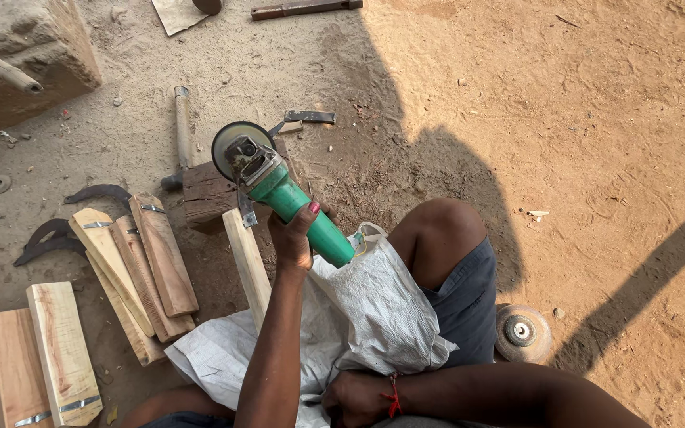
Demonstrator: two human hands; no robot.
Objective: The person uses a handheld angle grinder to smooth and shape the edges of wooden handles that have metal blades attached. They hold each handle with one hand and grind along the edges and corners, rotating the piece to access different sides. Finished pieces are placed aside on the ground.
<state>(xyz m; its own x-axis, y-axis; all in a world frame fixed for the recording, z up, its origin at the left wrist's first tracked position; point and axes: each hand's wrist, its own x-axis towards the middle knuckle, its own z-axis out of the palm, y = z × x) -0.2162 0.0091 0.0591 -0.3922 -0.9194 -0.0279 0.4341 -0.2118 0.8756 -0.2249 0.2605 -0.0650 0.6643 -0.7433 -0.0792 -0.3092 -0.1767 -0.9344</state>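
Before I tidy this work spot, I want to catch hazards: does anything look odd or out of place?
Yes. A spare grinding disc lies loose in the dirt beside the knee, and a hammer lies on the ground by the wooden block. The left hand holds the green grinder alone.

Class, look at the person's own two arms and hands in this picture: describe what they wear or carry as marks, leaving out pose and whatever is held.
Both arms are bare, with no sleeves and no gloves in view. The left hand has a nail painted pink-red on one finger. The right hand has a red thread tied round the wrist, its loose ends hanging. No watch or rings show.
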